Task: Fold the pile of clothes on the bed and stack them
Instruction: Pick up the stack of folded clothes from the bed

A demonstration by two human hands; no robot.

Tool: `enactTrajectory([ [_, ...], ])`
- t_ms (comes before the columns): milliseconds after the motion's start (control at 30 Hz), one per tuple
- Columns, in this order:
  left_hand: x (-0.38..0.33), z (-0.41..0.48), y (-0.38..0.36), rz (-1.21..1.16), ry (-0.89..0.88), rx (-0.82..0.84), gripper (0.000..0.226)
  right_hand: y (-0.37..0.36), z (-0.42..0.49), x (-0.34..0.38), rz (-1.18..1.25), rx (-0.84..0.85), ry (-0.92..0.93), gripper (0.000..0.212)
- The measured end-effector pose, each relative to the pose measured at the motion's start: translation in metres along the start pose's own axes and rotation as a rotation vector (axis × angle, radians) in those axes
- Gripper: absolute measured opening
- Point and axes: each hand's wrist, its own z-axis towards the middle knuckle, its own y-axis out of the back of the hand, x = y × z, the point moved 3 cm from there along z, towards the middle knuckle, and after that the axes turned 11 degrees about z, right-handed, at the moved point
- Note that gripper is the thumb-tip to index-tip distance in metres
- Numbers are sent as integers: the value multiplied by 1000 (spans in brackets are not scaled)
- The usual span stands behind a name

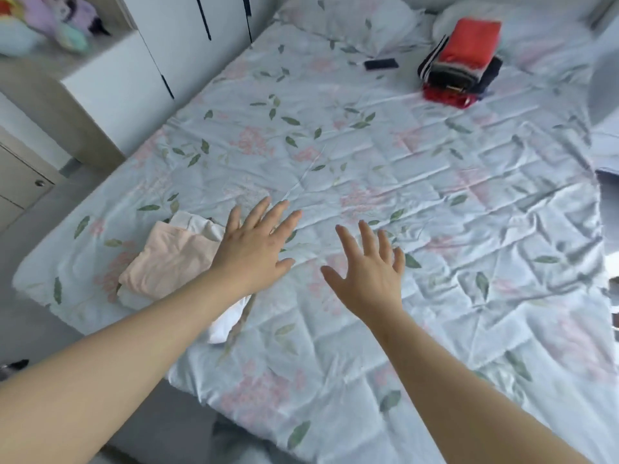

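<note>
Both my hands are stretched out over the floral bed sheet (pixel 385 155) with fingers spread and nothing in them. My left hand (pixel 258 242) hovers just right of a small folded pile of pale pink and white clothes (pixel 170 259) near the bed's left edge; my left forearm covers part of that pile. My right hand (pixel 368 269) is over bare sheet near the middle of the bed. A neat stack of folded clothes (pixel 464 61), red on top with dark and striped pieces beneath, stands at the far right near the pillows.
A dark flat object (pixel 381 64) lies on the sheet left of the far stack. A floral pillow (pixel 348 18) sits at the head of the bed. White wardrobe doors (pixel 174 38) and a wooden cabinet (pixel 20 182) stand left of the bed.
</note>
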Motion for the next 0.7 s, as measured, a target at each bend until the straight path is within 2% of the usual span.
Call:
enactTrajectory([
  [133, -83, -15, 64, -5, -28, -72, 75, 86, -41, -48, -30, -99, -7, 69],
  [267, -148, -21, 106, -54, -85, -164, 72, 141, -79, -93, -57, -172, -57, 68],
  [467, -235, -18, 142, -38, -255, -230, 69, 186, -134, -162, -68, -231, -184, 67],
  [700, -348, -22, 168, 2, -310, -209, 68, 228, -188, -258, -41, -284, -240, 65],
])
